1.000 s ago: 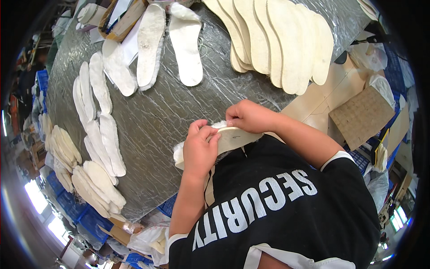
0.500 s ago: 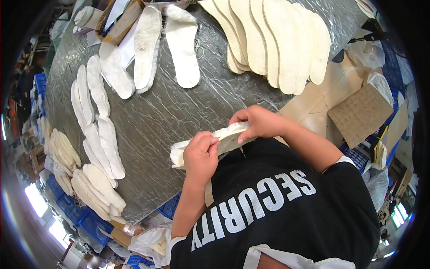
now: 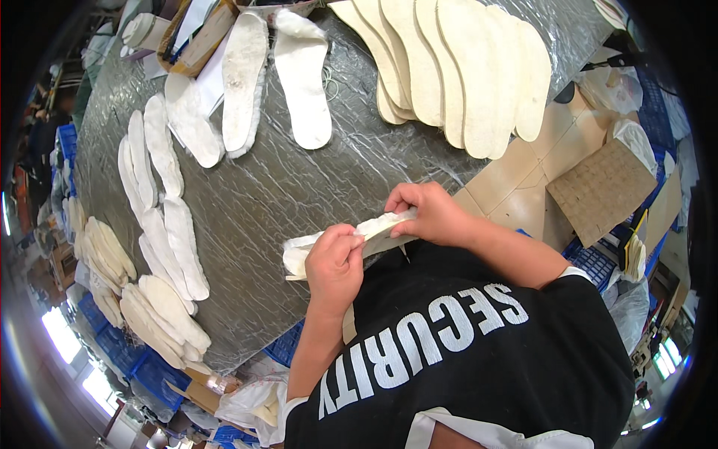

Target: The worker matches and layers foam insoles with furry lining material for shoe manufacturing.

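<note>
Between my hands, at the near edge of the table, is a cream insole with white fleece (image 3: 380,224) along its upper side, turned up on its edge. My left hand (image 3: 334,263) pinches it near the middle, thumb and fingers pressed together. Its fluffy left end sticks out past that hand, low over the table top. With thumb and fingers, my right hand (image 3: 434,213) grips the right end. A thin pointed thing hangs below the insole near my right hand; what it is, I cannot make out.
Fanned cream insoles (image 3: 479,75) lie at the far right of the plastic-covered table (image 3: 254,202). Fleece insoles (image 3: 301,90) lie at the back, others (image 3: 179,239) along the left, above stacked insoles (image 3: 161,318). An open box (image 3: 198,37) stands at the back left; cardboard (image 3: 602,193) lies right.
My right hand has shifted slightly down and its fingers have drawn closer over the insole's end. The insole has tilted a little in my grip. My left hand stays nearly in place.
</note>
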Demonstrator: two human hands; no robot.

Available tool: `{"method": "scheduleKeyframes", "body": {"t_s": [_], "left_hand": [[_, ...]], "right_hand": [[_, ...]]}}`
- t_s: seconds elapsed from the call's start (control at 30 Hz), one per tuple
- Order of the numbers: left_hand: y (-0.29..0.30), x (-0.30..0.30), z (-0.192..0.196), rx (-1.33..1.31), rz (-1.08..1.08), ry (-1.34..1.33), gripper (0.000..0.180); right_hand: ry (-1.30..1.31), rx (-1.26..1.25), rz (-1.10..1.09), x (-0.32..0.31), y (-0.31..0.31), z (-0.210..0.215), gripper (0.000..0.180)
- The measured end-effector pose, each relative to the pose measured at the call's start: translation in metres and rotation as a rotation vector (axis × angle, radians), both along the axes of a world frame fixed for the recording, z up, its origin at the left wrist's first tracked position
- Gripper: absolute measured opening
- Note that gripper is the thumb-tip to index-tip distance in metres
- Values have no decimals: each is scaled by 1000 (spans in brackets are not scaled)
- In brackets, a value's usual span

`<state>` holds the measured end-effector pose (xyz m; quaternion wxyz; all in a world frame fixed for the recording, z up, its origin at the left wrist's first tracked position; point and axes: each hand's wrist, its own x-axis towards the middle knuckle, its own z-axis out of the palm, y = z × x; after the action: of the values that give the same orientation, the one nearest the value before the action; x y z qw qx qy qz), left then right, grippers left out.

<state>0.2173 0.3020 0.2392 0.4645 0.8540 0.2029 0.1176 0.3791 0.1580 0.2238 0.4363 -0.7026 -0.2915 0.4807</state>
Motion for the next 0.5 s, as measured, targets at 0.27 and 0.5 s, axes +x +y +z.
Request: {"method": "scheduleKeyframes", "body": {"t_s": [0.27,0.5], "left_hand": [[-2,2,12,218,-42,-123,14],[-2,3,14,313,-99,-149,17]], "right_hand": [[33,193,-60,-2,-2,-3,59],[-141,230,38,0,0,-2,42]]}}
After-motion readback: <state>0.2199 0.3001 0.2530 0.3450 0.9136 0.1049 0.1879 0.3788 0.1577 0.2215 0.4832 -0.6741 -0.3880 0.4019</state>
